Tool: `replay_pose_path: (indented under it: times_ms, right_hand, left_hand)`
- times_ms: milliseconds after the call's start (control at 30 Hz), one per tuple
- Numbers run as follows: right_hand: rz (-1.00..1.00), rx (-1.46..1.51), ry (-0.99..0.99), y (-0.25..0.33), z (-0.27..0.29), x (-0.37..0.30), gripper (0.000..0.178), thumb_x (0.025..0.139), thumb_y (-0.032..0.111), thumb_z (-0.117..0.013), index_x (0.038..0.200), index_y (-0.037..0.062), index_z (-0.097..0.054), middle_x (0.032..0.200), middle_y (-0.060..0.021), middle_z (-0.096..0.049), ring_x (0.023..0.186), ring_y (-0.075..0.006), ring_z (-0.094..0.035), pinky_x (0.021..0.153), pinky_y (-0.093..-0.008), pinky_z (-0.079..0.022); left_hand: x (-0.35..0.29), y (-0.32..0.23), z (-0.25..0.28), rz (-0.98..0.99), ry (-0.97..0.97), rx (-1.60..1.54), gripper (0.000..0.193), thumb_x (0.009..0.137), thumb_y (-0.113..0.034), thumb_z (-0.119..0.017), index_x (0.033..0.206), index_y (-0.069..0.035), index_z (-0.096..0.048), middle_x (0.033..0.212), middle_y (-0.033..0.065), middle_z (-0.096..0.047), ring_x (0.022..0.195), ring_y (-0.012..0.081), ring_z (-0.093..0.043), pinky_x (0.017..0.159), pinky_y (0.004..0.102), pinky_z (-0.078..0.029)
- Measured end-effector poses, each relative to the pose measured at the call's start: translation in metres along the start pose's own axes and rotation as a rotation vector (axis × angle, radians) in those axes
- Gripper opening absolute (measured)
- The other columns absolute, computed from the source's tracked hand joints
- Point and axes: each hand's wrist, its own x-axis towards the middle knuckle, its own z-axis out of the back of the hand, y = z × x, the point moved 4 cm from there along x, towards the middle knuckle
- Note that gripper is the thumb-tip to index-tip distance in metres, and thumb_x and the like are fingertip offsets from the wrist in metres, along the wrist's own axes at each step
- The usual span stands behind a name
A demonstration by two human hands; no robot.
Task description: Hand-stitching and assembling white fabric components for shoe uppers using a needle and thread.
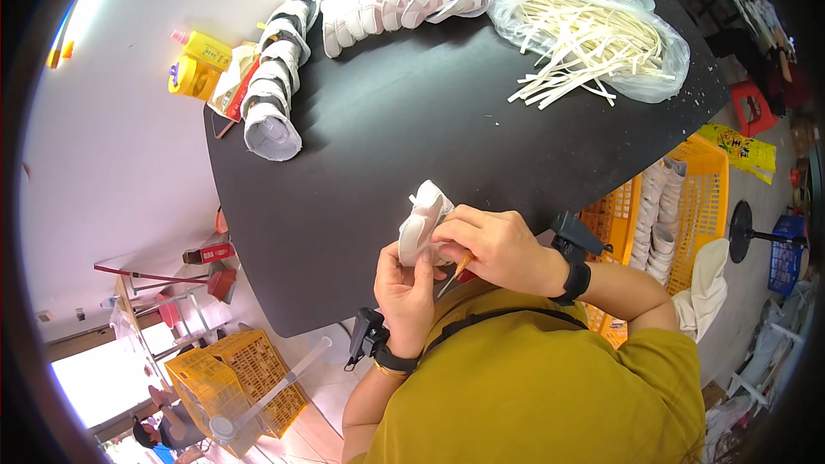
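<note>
Holding a white shoe upper at the bench edge

Gripping from below, the left hand has its fingers closed around the white shoe upper, which sits just above the near edge of the black bench. The right hand lies against the upper's right side, its fingers pinched shut on a thin orange-handled tool whose tip points down toward the left hand. The upper stands between the two hands, touching both.

At the far right of the bench a clear plastic bag lies open, filled with pale flat strips, some spilling onto the bench. A curved row of white shoe uppers runs along the far left. Beside the bench on the right, an orange crate holds stacked white uppers. A yellow crate sits on the floor to the lower left
</note>
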Motion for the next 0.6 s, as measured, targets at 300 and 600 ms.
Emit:
replay_pose_path:
  times_ms: [300, 600]
  right_hand:
    - [0.134, -0.343, 0.057, 0.006, 0.0, 0.005, 0.018, 0.072, 0.006, -0.07, 0.087, 0.0038, -0.06, 0.08, -0.0071, -0.058, 0.067, -0.0223, -0.063, 0.055, -0.0319, -0.05]
    - [-0.066, -0.125, -0.052, 0.0, 0.004, -0.007, 0.015, 0.076, 0.002, -0.07, 0.084, 0.0052, -0.057, 0.079, -0.0075, -0.056, 0.058, -0.0257, -0.061, 0.051, -0.0334, -0.049]
  left_hand:
    - [0.003, -0.003, 0.001, 0.085, 0.08, -0.085, 0.024, 0.099, -0.002, -0.047, 0.119, 0.008, -0.056, 0.108, 0.0122, -0.064, 0.091, 0.0158, -0.066, 0.078, 0.0269, -0.058]
    - [0.014, 0.007, 0.001, 0.432, 0.254, -0.222, 0.027, 0.097, -0.001, -0.048, 0.12, 0.007, -0.06, 0.112, 0.0139, -0.065, 0.099, 0.0212, -0.067, 0.088, 0.0334, -0.058]
